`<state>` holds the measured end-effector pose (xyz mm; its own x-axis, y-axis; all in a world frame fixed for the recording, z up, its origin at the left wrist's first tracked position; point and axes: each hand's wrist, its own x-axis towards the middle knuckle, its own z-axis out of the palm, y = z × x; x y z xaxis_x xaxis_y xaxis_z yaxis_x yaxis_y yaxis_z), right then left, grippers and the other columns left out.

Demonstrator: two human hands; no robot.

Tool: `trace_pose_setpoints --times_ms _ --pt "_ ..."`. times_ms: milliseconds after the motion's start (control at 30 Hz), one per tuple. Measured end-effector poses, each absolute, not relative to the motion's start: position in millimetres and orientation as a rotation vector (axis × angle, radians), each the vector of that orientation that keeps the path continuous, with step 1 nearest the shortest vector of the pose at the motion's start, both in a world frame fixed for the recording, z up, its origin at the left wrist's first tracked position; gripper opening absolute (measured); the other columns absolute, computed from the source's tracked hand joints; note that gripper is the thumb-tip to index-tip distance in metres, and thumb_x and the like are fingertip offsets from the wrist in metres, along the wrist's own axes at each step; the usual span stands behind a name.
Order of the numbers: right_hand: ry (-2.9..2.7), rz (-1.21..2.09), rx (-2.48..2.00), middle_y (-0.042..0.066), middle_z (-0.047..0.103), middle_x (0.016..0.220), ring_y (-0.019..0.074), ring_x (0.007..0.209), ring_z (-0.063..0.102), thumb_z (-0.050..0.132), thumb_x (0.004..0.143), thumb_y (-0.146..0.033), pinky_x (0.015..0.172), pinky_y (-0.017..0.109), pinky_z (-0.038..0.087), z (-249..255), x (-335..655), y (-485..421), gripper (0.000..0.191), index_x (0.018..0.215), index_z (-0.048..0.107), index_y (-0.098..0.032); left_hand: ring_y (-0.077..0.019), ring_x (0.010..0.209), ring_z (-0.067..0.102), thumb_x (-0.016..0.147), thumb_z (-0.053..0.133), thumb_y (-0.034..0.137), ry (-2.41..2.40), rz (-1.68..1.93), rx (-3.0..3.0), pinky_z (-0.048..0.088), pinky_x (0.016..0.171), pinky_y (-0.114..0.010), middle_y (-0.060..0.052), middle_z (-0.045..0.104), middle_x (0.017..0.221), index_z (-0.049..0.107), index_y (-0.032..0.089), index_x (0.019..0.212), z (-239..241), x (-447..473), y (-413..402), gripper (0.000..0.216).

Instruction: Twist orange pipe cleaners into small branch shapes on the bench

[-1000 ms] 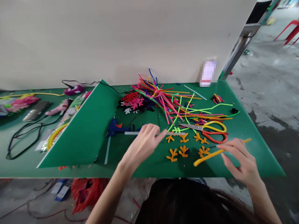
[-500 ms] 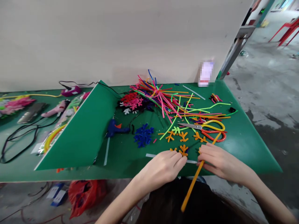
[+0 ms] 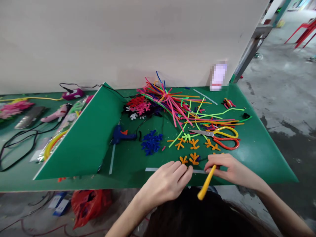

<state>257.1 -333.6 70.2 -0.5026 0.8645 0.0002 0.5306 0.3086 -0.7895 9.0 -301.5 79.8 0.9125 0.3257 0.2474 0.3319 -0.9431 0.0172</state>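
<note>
My left hand [image 3: 166, 184] is closed around a clear glue stick [image 3: 154, 170], which lies level just above the table's near edge. My right hand [image 3: 228, 169] pinches a yellow-orange pipe cleaner [image 3: 206, 182], its free end pointing down toward me. Those fingers sit close to the glue stick's far end. Between the hands and just beyond them lie small orange pipe-cleaner branch shapes [image 3: 194, 158]. A pair of scissors with yellow handles [image 3: 226, 132] rests farther up, on a red-handled pair [image 3: 225, 142].
A blue glue gun [image 3: 120, 135] lies beside a blue pile of branch shapes [image 3: 151, 142]. Behind them are a heap of coloured pipe cleaners [image 3: 170, 103] and red-pink shapes [image 3: 139, 107]. A green board [image 3: 81, 138] leans on the green table [image 3: 261, 154], whose near edge drops to a concrete floor.
Over the last second both hands came together near the table's near edge, bringing the glue stick and pipe cleaner toward me. The left hand no longer covers the blue pile.
</note>
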Motion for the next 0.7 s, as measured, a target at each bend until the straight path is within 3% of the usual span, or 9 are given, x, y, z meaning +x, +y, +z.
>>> trace_pose_setpoints --times_ms 167,433,567,633,700 --pt "-2.152 1.07 -1.24 -0.001 0.058 0.073 0.0103 0.064 0.051 0.051 0.091 -0.025 0.059 0.021 0.038 69.4 246.6 -319.4 0.015 0.081 0.058 -0.017 -0.0164 0.06 0.055 0.092 0.041 0.011 -0.629 -0.393 -3.021 0.044 0.052 -0.029 -0.002 0.058 0.07 0.053 0.009 0.103 74.0 -3.7 -309.7 0.017" --pt "-1.53 0.425 -1.344 0.001 0.058 0.077 0.0123 0.063 0.053 0.046 0.093 -0.027 0.057 0.023 0.042 66.2 212.3 -263.5 0.017 0.093 0.06 -0.018 -0.0189 0.064 0.057 0.088 0.043 0.007 -0.926 -0.393 -2.962 0.049 0.056 -0.031 -0.005 0.061 0.073 0.053 0.008 0.104 51.5 -31.5 -317.7 0.019" --pt "-1.955 0.422 -1.309 0.012 0.055 0.102 0.0182 0.079 0.058 0.049 0.09 -0.018 0.077 0.034 0.047 76.9 175.9 -228.2 0.037 0.126 0.05 -0.009 -0.0184 0.064 0.058 0.088 0.045 0.009 -1.042 -0.464 -2.91 0.049 0.057 -0.03 -0.005 0.062 0.073 0.055 0.011 0.102 48.1 -27.4 -319.5 0.017" --pt "-2.171 0.536 -1.339 0.014 0.05 0.111 0.0177 0.079 0.059 0.05 0.09 -0.022 0.08 0.037 0.047 84.0 172.3 -228.1 0.036 0.124 0.053 -0.01 -0.0181 0.067 0.06 0.088 0.044 0.008 -1.084 -0.486 -2.927 0.05 0.06 -0.03 -0.006 0.064 0.079 0.056 0.012 0.103 47.1 -27.2 -320.7 0.019" --pt "-2.36 0.736 -1.21 0.01 0.052 0.105 0.0175 0.081 0.059 0.052 0.091 -0.033 0.079 0.035 0.047 90.2 180.3 -238.8 0.03 0.113 0.061 -0.014 -0.0176 0.071 0.062 0.087 0.042 0.008 -1.124 -0.485 -2.957 0.052 0.062 -0.029 -0.007 0.065 0.085 0.057 0.014 0.103 46.1 -29.4 -321.4 0.023"
